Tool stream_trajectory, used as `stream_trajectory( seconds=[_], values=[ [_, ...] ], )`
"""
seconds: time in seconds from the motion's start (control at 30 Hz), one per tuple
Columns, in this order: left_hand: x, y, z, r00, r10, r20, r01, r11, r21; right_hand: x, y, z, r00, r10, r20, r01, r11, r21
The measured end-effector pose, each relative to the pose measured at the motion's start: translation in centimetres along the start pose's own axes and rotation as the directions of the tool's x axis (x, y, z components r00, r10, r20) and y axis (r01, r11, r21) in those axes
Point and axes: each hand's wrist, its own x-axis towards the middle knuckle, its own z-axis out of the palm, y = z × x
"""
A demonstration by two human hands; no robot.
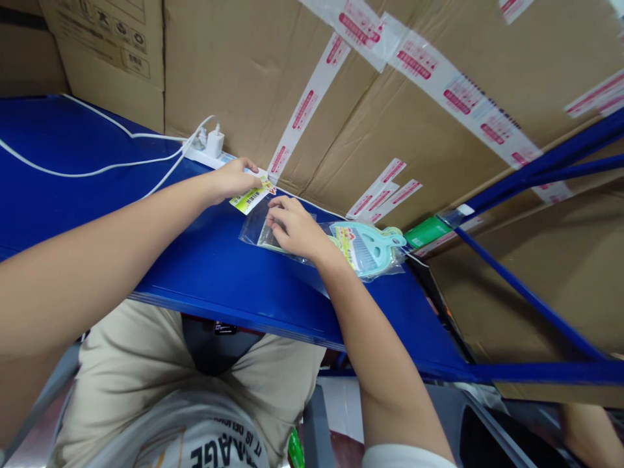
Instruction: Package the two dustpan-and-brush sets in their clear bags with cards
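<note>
My left hand (234, 179) pinches a yellow-green printed card (251, 197) near the back of the blue table (205, 273). My right hand (295, 227) presses down on a clear plastic bag (253, 227) lying flat on the table, fingers at the bag's open end. Inside the bag lies a pale teal comb-like item (377, 247) with a paper label, sticking out to the right of my hand. The card's lower edge sits just above the bag's mouth.
A white power strip with a charger (209, 148) and white cables (97, 170) lies at the table's back left. Large taped cardboard boxes (390, 97) stand directly behind. Blue shelf rails (536, 305) run at the right, and a green tag (429, 231) lies beside the bag.
</note>
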Motion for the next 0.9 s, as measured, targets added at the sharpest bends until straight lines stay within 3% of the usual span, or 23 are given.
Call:
stream_trajectory(
  seconds=[0.27,0.43,0.7,0.9],
  values=[
    [-1.5,0.8,-0.8,0.988,-0.062,0.141,0.065,0.998,-0.015,0.7,0.0,-0.6,0.997,0.025,0.079,-0.025,1.000,-0.001],
    [-1.2,0.5,-0.7,0.967,-0.077,0.244,0.095,0.993,-0.064,0.8,0.1,-0.5,0.997,0.055,0.061,-0.052,0.998,-0.043],
    [-0.5,-0.7,-0.8,0.897,-0.042,0.441,0.085,0.993,-0.079,0.6,1.3,-0.2,0.996,0.090,0.001,-0.090,0.989,-0.118],
    [0.4,-1.5,-1.4,0.850,-0.027,0.526,0.032,0.999,-0.001,0.7,1.7,0.5,0.995,0.098,-0.033,-0.101,0.989,-0.105]
  ],
)
